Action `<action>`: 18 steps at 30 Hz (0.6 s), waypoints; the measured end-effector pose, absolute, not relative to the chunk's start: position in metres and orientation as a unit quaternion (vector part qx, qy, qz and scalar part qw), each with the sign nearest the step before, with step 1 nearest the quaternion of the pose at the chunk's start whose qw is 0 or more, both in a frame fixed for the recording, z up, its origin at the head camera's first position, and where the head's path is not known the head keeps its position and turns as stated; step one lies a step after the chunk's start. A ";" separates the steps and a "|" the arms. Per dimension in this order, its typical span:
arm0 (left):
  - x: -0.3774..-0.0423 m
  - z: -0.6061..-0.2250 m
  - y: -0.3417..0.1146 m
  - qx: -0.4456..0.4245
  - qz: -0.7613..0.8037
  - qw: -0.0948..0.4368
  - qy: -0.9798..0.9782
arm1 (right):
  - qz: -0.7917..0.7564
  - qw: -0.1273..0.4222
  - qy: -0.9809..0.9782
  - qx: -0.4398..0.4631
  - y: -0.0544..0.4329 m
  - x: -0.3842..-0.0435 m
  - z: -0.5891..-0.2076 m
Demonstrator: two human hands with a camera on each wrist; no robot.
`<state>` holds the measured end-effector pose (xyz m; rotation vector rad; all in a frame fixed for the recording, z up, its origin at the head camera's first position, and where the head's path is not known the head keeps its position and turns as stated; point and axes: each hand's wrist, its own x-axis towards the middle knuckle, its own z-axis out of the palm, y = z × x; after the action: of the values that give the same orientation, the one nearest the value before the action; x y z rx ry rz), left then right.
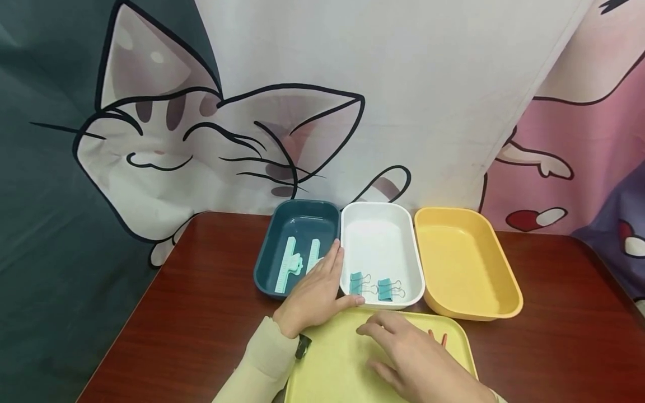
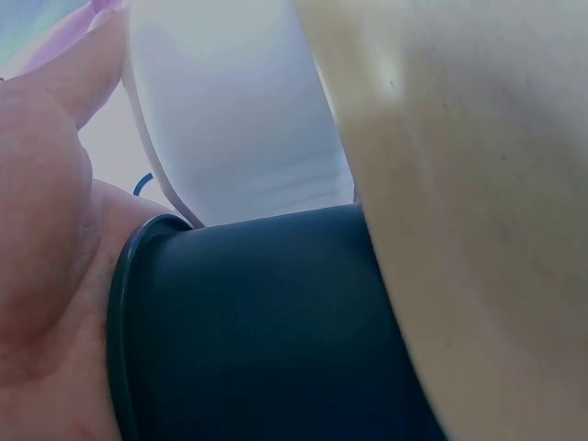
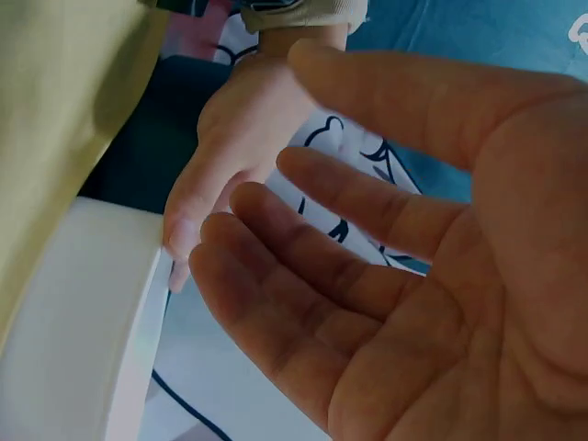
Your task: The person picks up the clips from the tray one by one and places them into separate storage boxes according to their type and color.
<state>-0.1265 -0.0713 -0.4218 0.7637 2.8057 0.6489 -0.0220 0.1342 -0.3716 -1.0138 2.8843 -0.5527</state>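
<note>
My left hand lies with straight fingers over the adjoining rims of a dark teal tray and a white tray. Its thumb reaches over the white tray's front edge. The right hand hovers above a yellow-green tray, its fingers loosely bent and holding nothing. Inside the teal tray are two mint ruler-like clips, one partly hidden by the left hand. Two teal binder clips lie at the front of the white tray. Thin reddish tips show beyond the right hand; the rest is hidden.
An orange-yellow tray stands to the right of the white one. The trays rest on a reddish-brown table. Behind it hangs a curtain printed with a cartoon cat.
</note>
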 end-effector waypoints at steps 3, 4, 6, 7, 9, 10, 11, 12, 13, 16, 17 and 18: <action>-0.126 -0.420 -0.072 0.254 0.217 0.081 0.939 | -0.185 0.022 0.918 -0.351 0.131 -0.020 -0.373; -0.126 -0.420 -0.072 0.254 0.218 0.082 0.939 | -0.188 0.029 0.915 -0.356 0.131 -0.020 -0.374; -0.126 -0.419 -0.072 0.253 0.219 0.084 0.939 | -0.197 0.051 0.910 -0.361 0.129 -0.019 -0.376; -0.125 -0.419 -0.072 0.253 0.218 0.085 0.939 | -0.202 0.064 0.908 -0.361 0.128 -0.019 -0.377; -0.125 -0.419 -0.071 0.253 0.217 0.085 0.939 | -0.206 0.073 0.902 -0.373 0.127 -0.019 -0.382; -0.125 -0.419 -0.071 0.252 0.216 0.086 0.939 | -0.211 0.079 0.897 -0.380 0.126 -0.018 -0.384; -0.125 -0.419 -0.071 0.252 0.216 0.086 0.939 | -0.217 0.085 0.892 -0.387 0.125 -0.018 -0.386; -0.125 -0.419 -0.071 0.252 0.216 0.086 0.939 | -0.221 0.086 0.887 -0.396 0.124 -0.018 -0.388; -0.125 -0.419 -0.071 0.252 0.216 0.086 0.939 | -0.227 0.086 0.881 -0.406 0.123 -0.017 -0.391; -0.126 -0.419 -0.071 0.252 0.219 0.087 0.939 | -0.251 0.108 0.865 -0.422 0.121 -0.015 -0.396; -0.126 -0.419 -0.071 0.252 0.220 0.086 0.938 | -0.258 0.114 0.861 -0.423 0.120 -0.014 -0.397; -0.126 -0.419 -0.071 0.251 0.221 0.087 0.939 | -0.263 0.117 0.858 -0.426 0.119 -0.013 -0.399</action>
<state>-0.1258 -0.0712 -0.4190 0.7480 2.7962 0.6573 -0.0132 0.1190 -0.3988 -1.2471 2.5118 -0.7693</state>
